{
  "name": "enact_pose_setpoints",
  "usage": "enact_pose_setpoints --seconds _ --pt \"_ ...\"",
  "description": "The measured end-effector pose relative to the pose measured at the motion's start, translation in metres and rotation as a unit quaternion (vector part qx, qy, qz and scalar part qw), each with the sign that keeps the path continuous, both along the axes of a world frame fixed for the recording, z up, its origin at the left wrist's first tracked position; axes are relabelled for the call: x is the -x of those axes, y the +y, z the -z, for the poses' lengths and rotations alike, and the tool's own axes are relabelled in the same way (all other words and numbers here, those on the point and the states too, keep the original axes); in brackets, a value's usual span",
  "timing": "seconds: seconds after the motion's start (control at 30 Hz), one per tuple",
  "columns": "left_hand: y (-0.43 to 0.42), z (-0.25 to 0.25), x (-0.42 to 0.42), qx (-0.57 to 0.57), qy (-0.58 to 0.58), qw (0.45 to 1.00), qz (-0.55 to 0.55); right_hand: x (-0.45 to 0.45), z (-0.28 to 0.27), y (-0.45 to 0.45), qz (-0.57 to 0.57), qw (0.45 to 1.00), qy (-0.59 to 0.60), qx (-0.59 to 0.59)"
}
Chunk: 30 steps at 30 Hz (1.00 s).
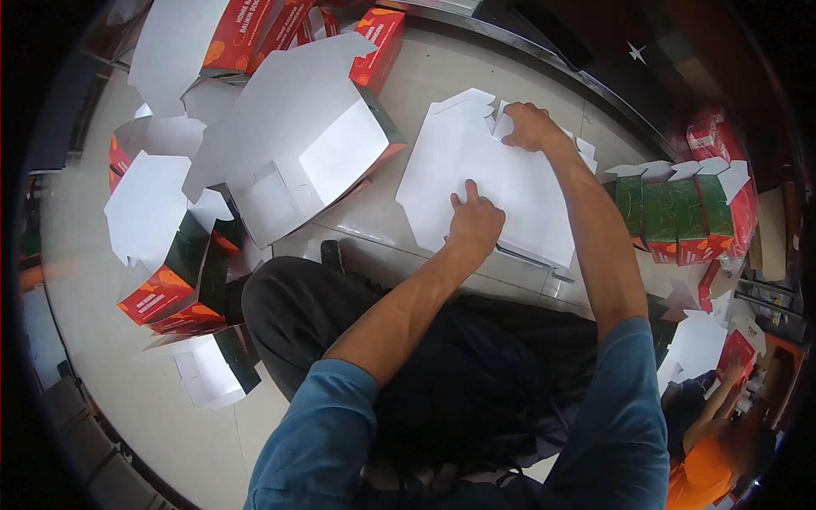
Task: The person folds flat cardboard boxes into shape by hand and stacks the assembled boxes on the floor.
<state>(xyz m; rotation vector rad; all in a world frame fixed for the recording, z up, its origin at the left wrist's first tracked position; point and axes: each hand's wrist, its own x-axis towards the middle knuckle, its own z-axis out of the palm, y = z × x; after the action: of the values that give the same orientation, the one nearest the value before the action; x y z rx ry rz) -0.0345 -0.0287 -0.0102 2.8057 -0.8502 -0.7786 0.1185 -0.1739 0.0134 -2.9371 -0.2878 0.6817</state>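
A flat white cardboard box blank (438, 161) with notched edges lies on the floor in front of my crossed legs, its plain side up. My left hand (478, 223) presses on its near part, with the index finger stretched forward and the thumb apart. At the far edge, my right hand (532, 127) has its fingers bent around a small notched flap beside a slit. The underside of the blank is hidden.
Opened white-lined boxes (340, 153) stand at the left, with red-orange printed boxes (380, 42) behind. Green-and-red folded boxes (680, 208) are lined up at the right. A person in an orange shirt (701, 472) handles a red box (738, 353) at the lower right.
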Motion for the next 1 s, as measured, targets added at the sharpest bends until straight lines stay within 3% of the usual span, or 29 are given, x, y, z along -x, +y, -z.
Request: enact_pose_setpoints --seconds 0.27,0.37,0.47,0.57,0.67,0.7,0.77,1.0 --pt "0.0 -0.007 -0.001 0.015 0.02 1.0 -0.012 0.057 0.066 0.004 0.016 0.953 -0.303 0.013" --pt "0.0 -0.007 0.001 0.033 0.02 0.999 -0.034 0.084 0.068 0.016 0.048 0.954 -0.289 -0.059" --pt "-0.003 0.005 0.007 0.073 0.008 0.995 -0.062 0.116 0.083 0.028 0.001 0.896 -0.444 -0.033" --pt "0.003 -0.008 0.006 0.058 0.029 0.997 -0.031 0.119 0.071 0.022 0.023 0.945 -0.322 -0.045" --pt "-0.005 -0.009 0.001 0.017 0.012 1.0 -0.01 0.082 0.03 -0.019 0.058 0.979 -0.012 -0.195" --pt "-0.005 -0.002 0.004 0.022 0.003 1.0 -0.015 0.069 0.061 -0.049 0.076 0.94 -0.054 -0.328" --pt "0.0 0.008 0.008 0.021 -0.008 1.0 -0.021 0.057 0.043 -0.072 0.081 0.988 -0.094 -0.087" --pt "-0.006 -0.006 0.003 -0.04 0.025 0.999 0.016 0.016 0.001 -0.06 0.097 0.993 0.035 0.052"
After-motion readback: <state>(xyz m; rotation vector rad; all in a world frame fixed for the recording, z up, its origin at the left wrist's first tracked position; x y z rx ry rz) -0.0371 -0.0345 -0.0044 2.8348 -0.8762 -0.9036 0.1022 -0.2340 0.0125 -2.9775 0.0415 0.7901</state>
